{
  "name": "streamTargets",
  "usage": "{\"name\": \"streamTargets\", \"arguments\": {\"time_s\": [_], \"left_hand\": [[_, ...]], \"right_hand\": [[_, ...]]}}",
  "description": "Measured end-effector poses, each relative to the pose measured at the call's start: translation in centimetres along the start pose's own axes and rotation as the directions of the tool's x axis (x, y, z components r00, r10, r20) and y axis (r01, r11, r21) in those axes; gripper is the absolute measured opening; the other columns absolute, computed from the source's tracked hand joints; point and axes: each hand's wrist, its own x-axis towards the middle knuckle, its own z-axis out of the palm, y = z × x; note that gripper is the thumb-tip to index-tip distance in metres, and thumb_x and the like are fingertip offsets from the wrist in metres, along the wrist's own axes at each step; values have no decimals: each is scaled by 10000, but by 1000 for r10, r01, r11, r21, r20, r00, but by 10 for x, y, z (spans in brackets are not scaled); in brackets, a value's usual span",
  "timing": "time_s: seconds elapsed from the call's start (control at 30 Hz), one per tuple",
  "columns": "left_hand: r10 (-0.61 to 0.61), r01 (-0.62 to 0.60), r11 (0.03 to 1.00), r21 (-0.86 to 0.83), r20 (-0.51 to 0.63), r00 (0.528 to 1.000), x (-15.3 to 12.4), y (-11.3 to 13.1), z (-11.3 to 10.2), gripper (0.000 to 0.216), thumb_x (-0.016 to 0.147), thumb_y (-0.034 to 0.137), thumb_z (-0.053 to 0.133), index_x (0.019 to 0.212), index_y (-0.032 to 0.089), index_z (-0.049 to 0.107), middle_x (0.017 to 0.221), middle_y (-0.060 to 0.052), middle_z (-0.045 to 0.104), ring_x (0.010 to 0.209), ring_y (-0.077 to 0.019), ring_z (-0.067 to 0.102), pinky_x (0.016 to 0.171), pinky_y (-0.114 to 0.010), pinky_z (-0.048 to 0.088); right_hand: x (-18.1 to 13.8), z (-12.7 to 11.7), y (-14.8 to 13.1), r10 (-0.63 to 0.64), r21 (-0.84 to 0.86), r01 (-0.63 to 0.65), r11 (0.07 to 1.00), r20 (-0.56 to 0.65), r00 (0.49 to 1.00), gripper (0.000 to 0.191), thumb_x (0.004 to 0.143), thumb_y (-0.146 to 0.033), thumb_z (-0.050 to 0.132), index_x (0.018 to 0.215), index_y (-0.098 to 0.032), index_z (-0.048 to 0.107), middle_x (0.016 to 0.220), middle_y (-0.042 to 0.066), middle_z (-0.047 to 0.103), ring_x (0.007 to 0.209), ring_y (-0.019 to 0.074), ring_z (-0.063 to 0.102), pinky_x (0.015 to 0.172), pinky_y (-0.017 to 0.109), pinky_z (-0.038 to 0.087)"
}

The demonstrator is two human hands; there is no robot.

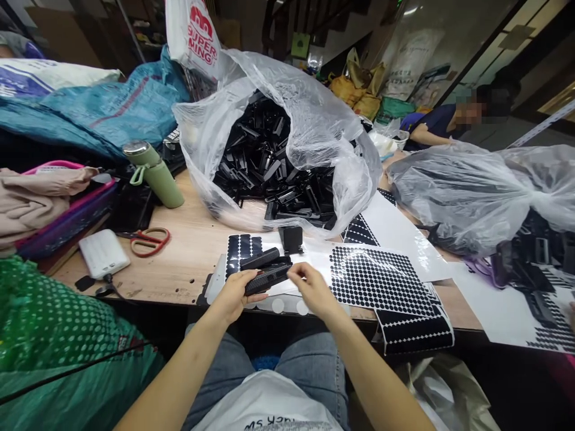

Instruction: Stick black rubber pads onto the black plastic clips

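Head view: the left hand is closed around a long black piece, held up just over the near edge of the bench. The right hand has its thumb and fingers bunched close together at the piece's 3 o'clock end. I cannot tell if they pinch something small.

Going out from the hands, a second black piece is just past the first, toward 11 o'clock. A black square part is near, at 1 o'clock. At 3 o'clock lies a sheet of black dots.

A big see-through bag, full of black parts, sits at 12 o'clock. At 10 o'clock a green bottle stands, and red-handled scissors lie between 9 and 10. A white box is at 9 o'clock. Another clear bag is at 2 o'clock, with a person behind it.
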Motion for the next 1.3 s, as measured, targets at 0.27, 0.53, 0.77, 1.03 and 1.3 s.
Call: {"name": "streamTargets", "arguments": {"time_s": [0.27,0.53,0.77,1.03,1.3], "left_hand": [[25,-25,999,-38,-8,1000,-13,-2,0,171,721,242,606,826,119,660,964,-111,621,927,-257,587,539,-333,576],[52,-52,998,-31,6,999,-20,-6,-5,196,738,274,576,843,131,660,949,-107,638,898,-245,603,546,-324,564],[-6,8,1000,12,-121,993,-22,-12,-35,208,730,317,590,835,145,643,875,-92,658,807,-226,640,596,-346,559],[1,-14,999,-50,-250,968,-29,-12,-72,177,761,266,564,856,136,638,799,-79,660,712,-201,655,581,-349,563],[54,-80,994,-80,-280,958,-27,-8,-86,157,773,236,561,855,129,642,772,-67,662,656,-178,651,559,-330,564]], "right_hand": [[-8,40,-26,-53,-23,52,998,-49,997,117,816,-206,429,699,-216,431,881,43,476,806,170,487,756,319,413],[-17,52,-25,-88,-87,84,993,-45,995,113,814,-180,430,710,-220,448,901,65,478,844,189,491,782,351,423],[40,73,-5,-3,-346,16,938,38,999,108,817,-235,469,764,-194,554,831,67,575,826,202,538,757,331,412],[92,100,7,13,-403,-10,915,4,1000,191,855,-274,438,867,-183,605,874,91,641,860,214,587,775,318,410],[152,124,6,136,-447,-137,884,-35,990,319,850,-291,537,1099,-91,539,1135,160,540,993,222,555,840,386,449]]}}
